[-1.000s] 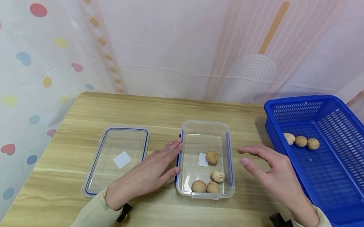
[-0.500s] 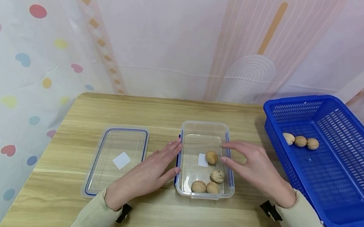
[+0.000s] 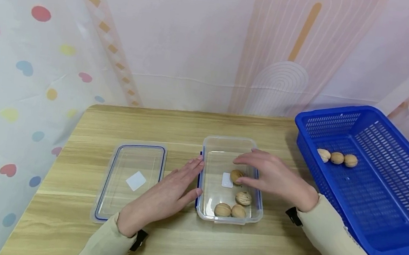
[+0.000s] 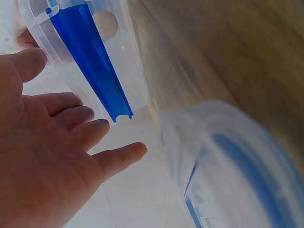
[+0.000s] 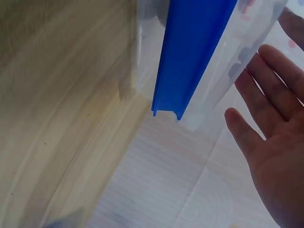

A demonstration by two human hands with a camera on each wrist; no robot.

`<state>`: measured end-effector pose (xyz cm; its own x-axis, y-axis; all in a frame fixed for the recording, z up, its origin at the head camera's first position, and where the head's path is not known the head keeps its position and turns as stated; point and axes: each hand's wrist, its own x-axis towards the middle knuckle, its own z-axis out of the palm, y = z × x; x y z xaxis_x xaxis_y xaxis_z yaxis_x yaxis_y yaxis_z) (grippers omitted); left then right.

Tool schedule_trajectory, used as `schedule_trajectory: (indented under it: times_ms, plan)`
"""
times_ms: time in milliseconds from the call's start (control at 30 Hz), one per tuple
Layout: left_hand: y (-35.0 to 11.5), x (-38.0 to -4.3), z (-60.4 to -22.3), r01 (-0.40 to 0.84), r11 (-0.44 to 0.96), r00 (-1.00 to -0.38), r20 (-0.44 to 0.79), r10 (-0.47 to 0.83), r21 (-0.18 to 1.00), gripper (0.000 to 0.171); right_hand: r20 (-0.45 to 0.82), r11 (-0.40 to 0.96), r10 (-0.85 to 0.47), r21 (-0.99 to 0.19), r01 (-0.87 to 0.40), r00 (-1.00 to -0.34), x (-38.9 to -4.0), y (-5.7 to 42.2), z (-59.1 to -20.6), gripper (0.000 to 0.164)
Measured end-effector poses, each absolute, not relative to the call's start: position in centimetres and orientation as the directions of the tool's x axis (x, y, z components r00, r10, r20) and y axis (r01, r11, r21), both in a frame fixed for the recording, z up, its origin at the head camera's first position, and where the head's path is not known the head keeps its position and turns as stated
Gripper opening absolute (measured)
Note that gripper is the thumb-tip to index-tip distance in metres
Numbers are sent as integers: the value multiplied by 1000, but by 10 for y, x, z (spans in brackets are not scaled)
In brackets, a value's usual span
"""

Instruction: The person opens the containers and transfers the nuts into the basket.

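A clear plastic container (image 3: 215,165) with blue side clips stands on the table, several walnuts inside it. My left hand (image 3: 166,191) rests its straight fingertips against the container's left rim; in the left wrist view the fingers (image 4: 76,114) lie beside a blue clip (image 4: 90,57). Over the container's right side reaches my right hand (image 3: 273,174), its thumb and index finger spread around one walnut (image 3: 236,176). Whether they touch that nut cannot be told. Nearer the front lie a lighter walnut (image 3: 243,198) and a pair at the near wall, including a walnut (image 3: 223,209).
A clear lid (image 3: 139,158) with a blue seal lies on the wooden table (image 3: 174,251) to the left. On the right stands a blue basket (image 3: 379,234) with 3 walnuts (image 3: 336,158) in it. A patterned curtain (image 3: 191,45) hangs behind the table.
My right hand has moved left, from beside the blue basket to over the clear container and one walnut. The left hand has stayed at the container's left rim.
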<state>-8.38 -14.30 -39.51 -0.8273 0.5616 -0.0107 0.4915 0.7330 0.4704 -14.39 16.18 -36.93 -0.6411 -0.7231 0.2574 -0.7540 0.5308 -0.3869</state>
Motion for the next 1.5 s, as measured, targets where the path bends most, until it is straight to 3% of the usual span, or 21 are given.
schedule_trajectory:
  times_ms: [300,700,1033,1500]
  plan:
    - [-143,-84,-395,493,732,-826,-12,564,470,71,144,555,-776,-306,-774,-614,-155,158,-375,45]
    - [-143,-83,-395,493,730,-826,-8,563,474,71,141,551,-787,-278,-787,-601,-161,158,-384,42]
    - [-143,-83,-395,493,727,-826,-6,564,478,71,28,602,-776,-267,-753,-630,-163,152,-384,46]
    - [-144,-84,-396,497,723,-824,0,567,479,71,-32,620,-773,-247,-745,-633,-162,146,-380,40]
